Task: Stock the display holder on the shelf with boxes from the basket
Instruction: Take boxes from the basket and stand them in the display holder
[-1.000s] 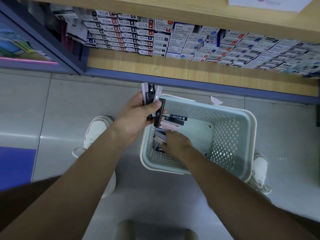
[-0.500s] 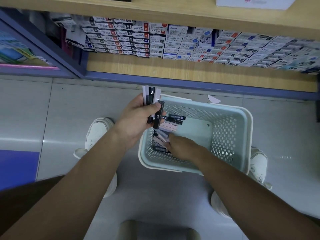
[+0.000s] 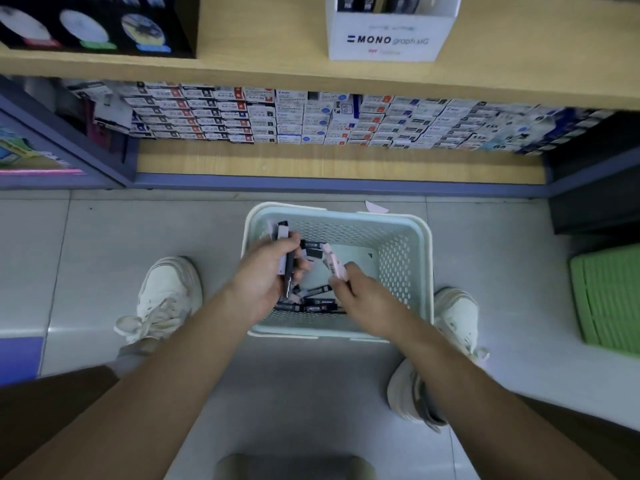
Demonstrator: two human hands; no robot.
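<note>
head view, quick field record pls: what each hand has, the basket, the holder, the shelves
left hand: grips a bundle of slim boxes over the basket
right hand: pinches a pink box over the basket
basket: pale green, on the floor between the feet, loose boxes inside
display holder: white, marked MONO, on the upper shelf
lower shelf: stacked small cartons

Display holder (image 3: 388, 36): top cut off by the upper edge, small print blurred. At the basket's (image 3: 420, 271) near wall, boxes (image 3: 313, 308) lie partly hidden beneath left hand (image 3: 266, 275) and right hand (image 3: 360, 296); the right's pink box (image 3: 334, 266) is blurred. Lower-shelf stock (image 3: 311, 123): labels illegible.
</note>
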